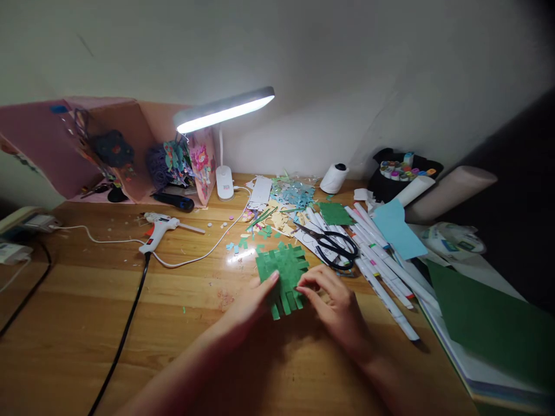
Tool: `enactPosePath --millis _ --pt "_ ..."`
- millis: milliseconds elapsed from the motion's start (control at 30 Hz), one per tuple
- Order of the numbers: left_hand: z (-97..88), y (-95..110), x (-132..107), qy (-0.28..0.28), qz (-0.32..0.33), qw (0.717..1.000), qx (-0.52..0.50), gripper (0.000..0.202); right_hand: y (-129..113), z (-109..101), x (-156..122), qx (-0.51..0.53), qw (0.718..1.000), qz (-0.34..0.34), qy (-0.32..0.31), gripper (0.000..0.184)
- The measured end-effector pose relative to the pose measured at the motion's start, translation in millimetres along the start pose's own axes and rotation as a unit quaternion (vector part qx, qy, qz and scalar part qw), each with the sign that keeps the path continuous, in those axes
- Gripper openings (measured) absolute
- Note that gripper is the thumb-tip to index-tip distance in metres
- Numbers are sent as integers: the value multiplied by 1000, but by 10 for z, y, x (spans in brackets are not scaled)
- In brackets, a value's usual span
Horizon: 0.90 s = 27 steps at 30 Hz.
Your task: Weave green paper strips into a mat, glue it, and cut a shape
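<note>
So the left hand point(248, 301) has its thumb pressed flat on a fringed green paper point(284, 268), other fingers mostly tucked out of sight underneath, so it's basically clamping the thing. The right hand point(337, 299) has thumb and forefinger pinched together on the paper's right edge. The green paper itself is held up over the wooden worktop point(173, 329), just left of and a bit nearer than the black-handled scissors point(323, 236), which I'll use as the landmark.

Under the scissors there's a white card point(311, 242) with dark lines or lettering on it, too small for me to read. Right of the scissors you've got a bunch of white markers point(385, 297), some with coloured bands, and any print on them is a blur. A small green square point(336, 214) lies just behind the scissors, and a messy heap of paper scraps point(277, 219) is behind them to the left.

Further out, a light blue sheet point(399, 231) sits right of the scissors, with a big dark green sheet point(489, 323) well to the right and nearer. Behind the scissors is a white cone of thread point(335, 178). Well left of them is a white glue gun point(159, 232), and behind and left a lit lamp point(225, 110), whose base label point(225, 186) is unreadable. Past that, a pink box point(39, 144) full of craft bits.
</note>
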<state>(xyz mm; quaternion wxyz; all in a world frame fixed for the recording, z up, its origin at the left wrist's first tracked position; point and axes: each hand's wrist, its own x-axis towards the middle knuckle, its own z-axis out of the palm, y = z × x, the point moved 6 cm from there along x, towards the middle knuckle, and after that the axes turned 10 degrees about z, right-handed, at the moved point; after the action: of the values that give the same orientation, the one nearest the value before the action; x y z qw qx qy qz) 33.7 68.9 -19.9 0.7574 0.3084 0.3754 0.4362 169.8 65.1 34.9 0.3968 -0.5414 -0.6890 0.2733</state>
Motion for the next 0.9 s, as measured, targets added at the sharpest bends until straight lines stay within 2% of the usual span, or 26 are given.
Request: enactPosePath --millis 100,200,300,367,433,500,567,667,800,900 --pt "-60 29 33 35 -1 999 -40 35 122 -159 45 17 998 39 52 10" --pt "-114 86 55 60 17 997 -48 33 390 -337 100 28 986 123 108 11" --pt "-128 117 64 58 26 997 -43 32 597 -431 143 41 975 179 122 16" --pt "-134 117 60 63 23 997 -35 31 576 -417 162 51 980 163 99 16" --pt "-123 115 44 62 21 998 -24 31 433 -326 161 57 991 112 42 14" --pt "-84 111 17 43 13 999 -8 32 248 -186 125 53 997 55 -30 14" --pt "-38 109 -16 18 7 1000 22 33 117 -80 77 52 996 21 -64 14" --pt "-7 99 -52 4 3 998 65 36 38 4 31 40 997 -7 -68 11" --pt "31 38 -61 -7 -14 1000 23 35 12 -22 17 5 998 -49 -38 9" --pt "46 27 -63 -12 -17 1000 12 35 11 -61 18 13 997 -60 -50 8"
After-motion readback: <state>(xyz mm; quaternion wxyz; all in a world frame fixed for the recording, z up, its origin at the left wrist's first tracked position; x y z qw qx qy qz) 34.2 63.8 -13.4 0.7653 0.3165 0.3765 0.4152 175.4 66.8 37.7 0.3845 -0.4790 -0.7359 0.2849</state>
